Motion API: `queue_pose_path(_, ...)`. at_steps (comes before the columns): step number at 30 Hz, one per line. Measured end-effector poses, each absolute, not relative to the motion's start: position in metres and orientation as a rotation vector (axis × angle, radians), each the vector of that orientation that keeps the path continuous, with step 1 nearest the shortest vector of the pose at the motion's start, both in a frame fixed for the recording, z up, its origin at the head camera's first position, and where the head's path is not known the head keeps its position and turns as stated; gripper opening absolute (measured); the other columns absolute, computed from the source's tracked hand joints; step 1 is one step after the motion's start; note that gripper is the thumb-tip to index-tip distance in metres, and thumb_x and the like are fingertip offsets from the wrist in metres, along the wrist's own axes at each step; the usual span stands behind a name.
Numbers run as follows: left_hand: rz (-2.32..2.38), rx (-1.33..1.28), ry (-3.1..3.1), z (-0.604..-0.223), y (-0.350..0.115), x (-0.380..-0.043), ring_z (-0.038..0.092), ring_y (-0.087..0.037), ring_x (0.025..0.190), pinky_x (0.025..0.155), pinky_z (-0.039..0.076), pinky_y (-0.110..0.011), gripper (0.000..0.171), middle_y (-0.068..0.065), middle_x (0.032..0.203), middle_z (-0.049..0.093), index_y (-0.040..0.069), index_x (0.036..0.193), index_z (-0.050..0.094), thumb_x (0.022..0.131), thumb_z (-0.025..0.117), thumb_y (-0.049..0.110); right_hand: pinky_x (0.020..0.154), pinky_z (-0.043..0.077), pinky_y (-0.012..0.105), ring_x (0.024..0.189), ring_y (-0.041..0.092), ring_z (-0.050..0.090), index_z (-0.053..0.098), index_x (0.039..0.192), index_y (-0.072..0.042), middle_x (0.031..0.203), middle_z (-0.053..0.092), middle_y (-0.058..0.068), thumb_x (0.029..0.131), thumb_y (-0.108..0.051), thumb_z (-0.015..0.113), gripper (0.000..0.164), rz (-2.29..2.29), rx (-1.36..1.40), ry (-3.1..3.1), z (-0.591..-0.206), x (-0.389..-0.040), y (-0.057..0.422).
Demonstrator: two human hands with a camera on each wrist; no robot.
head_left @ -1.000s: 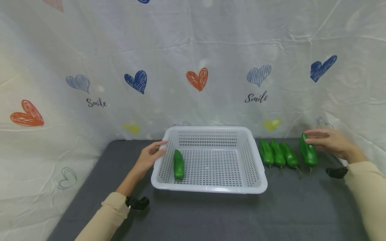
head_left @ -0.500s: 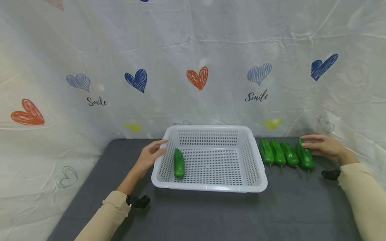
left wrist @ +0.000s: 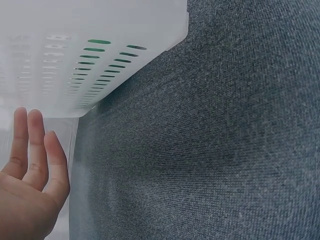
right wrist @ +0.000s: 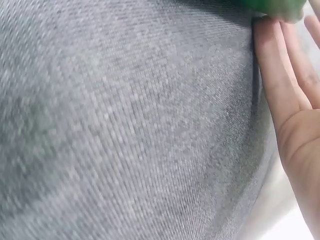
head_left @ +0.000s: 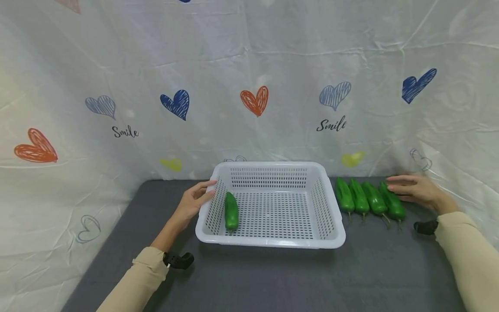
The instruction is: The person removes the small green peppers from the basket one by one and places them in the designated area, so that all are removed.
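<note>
A white plastic basket [head_left: 273, 242] with slotted walls stands on the dark grey cloth. Inside, along its left wall, lies one green pepper [head_left: 231, 211]. My left hand [head_left: 190, 204] touches the basket's left rim; in the left wrist view, its fingers [left wrist: 36, 145] are fairly straight beside the outer wall. To the right of the basket several green peppers lie in a row, stems toward me. My right hand [head_left: 419, 190] touches the upper end of the rightmost pepper [head_left: 393, 204] with extended fingers. Only a blurred end of a pepper [right wrist: 277, 7] shows in the right wrist view.
The other row peppers are a left one [head_left: 345, 197], a middle one [head_left: 359, 197] and a right one [head_left: 375, 200], close to the basket's right wall. A white curtain [head_left: 288, 130] printed with hearts hangs behind the cloth-covered table [head_left: 273, 281].
My right hand has brought the rightmost pepper left and down onto the cloth, against the row. Its fingers now lie at the pepper's upper end. The left hand and basket have stayed put.
</note>
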State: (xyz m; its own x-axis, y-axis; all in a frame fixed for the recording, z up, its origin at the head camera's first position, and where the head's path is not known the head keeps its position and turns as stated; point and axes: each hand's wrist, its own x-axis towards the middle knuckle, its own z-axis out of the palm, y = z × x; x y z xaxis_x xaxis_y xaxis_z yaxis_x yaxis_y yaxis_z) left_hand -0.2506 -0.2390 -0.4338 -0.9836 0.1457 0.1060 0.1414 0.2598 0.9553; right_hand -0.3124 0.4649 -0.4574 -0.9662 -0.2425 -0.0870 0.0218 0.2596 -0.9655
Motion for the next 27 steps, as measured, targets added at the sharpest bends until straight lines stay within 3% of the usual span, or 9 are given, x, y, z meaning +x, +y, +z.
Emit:
queue_pose_path(5,1.871,0.276,2.512,-0.437,-0.240,-0.252,0.065,-0.030,0.105,0.079,0.055,-0.038,0.046,-0.018,0.134,0.059,0.015,0.145,0.057,0.102,0.065,0.029,0.083,0.054,0.028,0.103,0.005,0.066,0.062,0.133,-0.013,0.115,0.068,-0.013,0.102,-0.003,0.061,0.032,-1.760,-0.229,2.310,-0.454,-0.308,0.464)
queue_pose_path(11,1.860,0.273,2.526,-0.437,-0.240,-0.253,0.064,-0.029,0.105,0.080,0.055,-0.038,0.045,-0.018,0.134,0.059,0.015,0.145,0.057,0.103,0.065,0.028,0.084,0.054,0.028,0.104,0.005,0.065,0.051,0.139,-0.016,0.115,0.069,-0.013,0.102,-0.006,0.063,0.040,-1.740,-0.254,2.348,-0.451,-0.304,0.459)
queue_pose_path(18,1.869,0.280,2.520,-0.436,-0.240,-0.252,0.064,-0.030,0.106,0.079,0.054,-0.038,0.045,-0.018,0.134,0.060,0.014,0.145,0.057,0.103,0.065,0.027,0.085,0.054,0.029,0.107,0.007,0.066,0.053,0.135,-0.023,0.121,0.068,-0.007,0.103,0.006,0.055,0.044,-1.872,-0.459,2.251,-0.447,-0.300,0.459)
queue_pose_path(27,1.872,0.297,2.522,-0.437,-0.240,-0.252,0.065,-0.027,0.104,0.078,0.055,-0.037,0.045,-0.020,0.134,0.059,0.012,0.145,0.057,0.103,0.064,0.027,0.089,0.051,0.026,0.110,-0.004,0.059,0.049,0.143,-0.025,0.125,0.056,-0.023,0.103,-0.001,0.058,0.048,-1.733,-0.403,2.448,-0.430,-0.288,0.459)
